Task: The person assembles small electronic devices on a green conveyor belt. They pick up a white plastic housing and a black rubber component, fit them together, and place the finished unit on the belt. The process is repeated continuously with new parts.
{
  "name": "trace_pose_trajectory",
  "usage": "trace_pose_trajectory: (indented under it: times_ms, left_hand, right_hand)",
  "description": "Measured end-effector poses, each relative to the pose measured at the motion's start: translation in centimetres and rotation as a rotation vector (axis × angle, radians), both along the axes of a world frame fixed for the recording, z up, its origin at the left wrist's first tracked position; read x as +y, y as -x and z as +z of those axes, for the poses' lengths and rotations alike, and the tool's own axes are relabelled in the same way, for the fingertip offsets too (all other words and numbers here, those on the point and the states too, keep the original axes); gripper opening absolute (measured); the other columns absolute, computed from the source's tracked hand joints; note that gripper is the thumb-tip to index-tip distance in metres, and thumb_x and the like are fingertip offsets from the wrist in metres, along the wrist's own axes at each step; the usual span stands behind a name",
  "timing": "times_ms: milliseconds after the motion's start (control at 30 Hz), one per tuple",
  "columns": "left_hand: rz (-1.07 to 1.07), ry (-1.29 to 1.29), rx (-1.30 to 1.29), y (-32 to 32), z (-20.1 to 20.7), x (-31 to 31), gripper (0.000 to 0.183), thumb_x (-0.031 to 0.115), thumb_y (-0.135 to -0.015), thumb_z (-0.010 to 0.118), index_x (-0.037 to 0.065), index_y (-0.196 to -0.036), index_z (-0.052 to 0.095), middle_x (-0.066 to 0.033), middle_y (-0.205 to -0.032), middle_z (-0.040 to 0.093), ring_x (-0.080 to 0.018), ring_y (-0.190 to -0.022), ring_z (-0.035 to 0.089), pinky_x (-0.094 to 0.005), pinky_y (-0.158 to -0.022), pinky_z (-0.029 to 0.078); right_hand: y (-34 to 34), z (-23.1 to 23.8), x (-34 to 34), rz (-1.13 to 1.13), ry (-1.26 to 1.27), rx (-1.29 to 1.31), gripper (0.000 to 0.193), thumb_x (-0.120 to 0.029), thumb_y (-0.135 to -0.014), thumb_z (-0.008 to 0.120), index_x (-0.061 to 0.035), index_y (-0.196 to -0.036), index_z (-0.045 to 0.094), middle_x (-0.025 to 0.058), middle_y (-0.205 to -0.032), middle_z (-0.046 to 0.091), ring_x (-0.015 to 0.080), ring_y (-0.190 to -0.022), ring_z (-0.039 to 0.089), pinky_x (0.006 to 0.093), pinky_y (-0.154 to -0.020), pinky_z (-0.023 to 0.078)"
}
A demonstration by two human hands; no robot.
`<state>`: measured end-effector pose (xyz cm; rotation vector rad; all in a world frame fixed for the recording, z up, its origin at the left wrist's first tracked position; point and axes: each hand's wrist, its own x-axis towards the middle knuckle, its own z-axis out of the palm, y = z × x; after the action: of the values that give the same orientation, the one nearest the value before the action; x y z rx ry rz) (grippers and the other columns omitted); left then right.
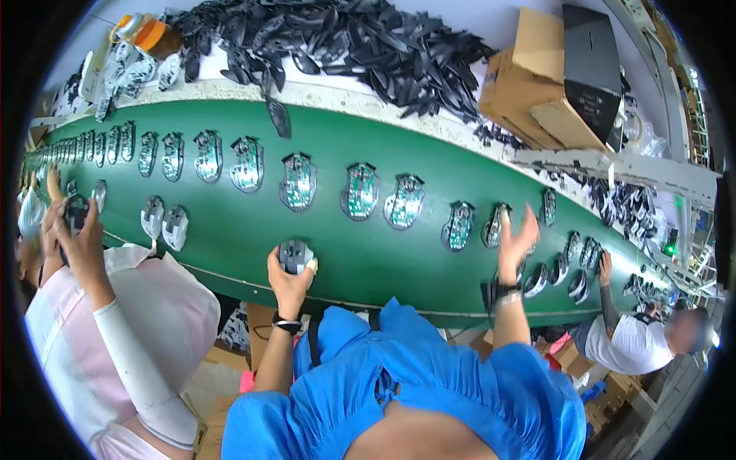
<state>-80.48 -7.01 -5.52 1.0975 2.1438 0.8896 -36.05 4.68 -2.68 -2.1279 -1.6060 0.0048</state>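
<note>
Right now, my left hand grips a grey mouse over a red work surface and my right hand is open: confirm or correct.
Wrong colour: the head view shows a green work surface. Your left hand does grip a grey mouse over it, and your right hand is open.

My bare left hand [287,290] curled in a grip, my bare right hand [518,241] spread loosely, bare forearms [511,323] extended

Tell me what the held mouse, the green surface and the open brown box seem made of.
Mouse: probably satin grey plastic, moulded curves. Green surface: perhaps rubber or PVC, smooth with soft sheen. Brown box: likely matte cardboard, folded flaps.
</note>
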Motion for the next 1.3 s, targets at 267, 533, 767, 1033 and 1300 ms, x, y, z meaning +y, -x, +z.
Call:
trace_pose_trajectory:
  times_ms: [267,533,767,1033,1300]
  left_hand:
    - [-0.074,-0.07,-0.503,-1.4,4.8,4.4,0.059,0.015,-0.064,0.08,-0.002,-0.115,0.054,-0.0086,-0.1,0.064,-0.0151,-0.092,0.061,-0.0288,-0.083,0.048]
    - [-0.411,-0.172,-0.095,-2.6,7.6,2.1,0.067,0.024,-0.06,0.083,0.004,-0.117,0.056,-0.0179,-0.129,0.046,-0.0303,-0.122,0.045,-0.0396,-0.101,0.038]
    - [-0.734,-0.475,0.098,-5.8,15.5,3.8,0.063,0.025,-0.059,0.081,0.007,-0.114,0.056,-0.0207,-0.141,0.032,-0.0407,-0.123,0.04,-0.0471,-0.1,0.038]
    - [-0.952,-0.473,-0.121,-7.4,17.4,-2.7,0.064,0.027,-0.062,0.08,0.002,-0.114,0.054,-0.0186,-0.123,0.051,-0.0351,-0.111,0.052,-0.041,-0.094,0.044]
    - [-0.54,-0.3,-0.385,-5.3,16.7,-8.0,0.076,0.025,-0.061,0.082,-0.002,-0.124,0.049,-0.0147,-0.128,0.049,-0.026,-0.117,0.051,-0.0333,-0.1,0.039]
  right_hand:
    - [9.6,-3.3,20.3,0.459,0.056,0.015,0.052,-0.006,-0.078,0.061,-0.0083,-0.128,0.051,0.0186,-0.123,0.054,0.0351,-0.112,0.052,0.0446,-0.097,0.041]
    - [6.6,0.8,20.3,0.504,-0.248,-0.051,0.025,-0.013,-0.091,0.052,-0.0031,-0.111,0.062,0.0172,-0.098,0.062,0.0345,-0.093,0.057,0.0426,-0.084,0.045]
    - [13.2,13.1,7.0,1.254,0.254,0.276,0.024,0.001,-0.079,0.057,-0.0026,-0.102,0.066,0.013,-0.092,0.062,0.0304,-0.084,0.059,0.0367,-0.074,0.048]
    - [13.8,15.8,-3.1,1.151,0.52,0.846,0.036,0.005,-0.071,0.065,-0.0023,-0.106,0.066,0.0081,-0.09,0.066,0.0158,-0.082,0.062,0.0265,-0.07,0.049]
    - [7.9,-0.5,-8.8,0.519,0.409,1.046,0.024,0.002,-0.078,0.066,-0.0017,-0.101,0.069,0.0001,-0.087,0.066,0.0074,-0.073,0.057,0.0203,-0.064,0.046]
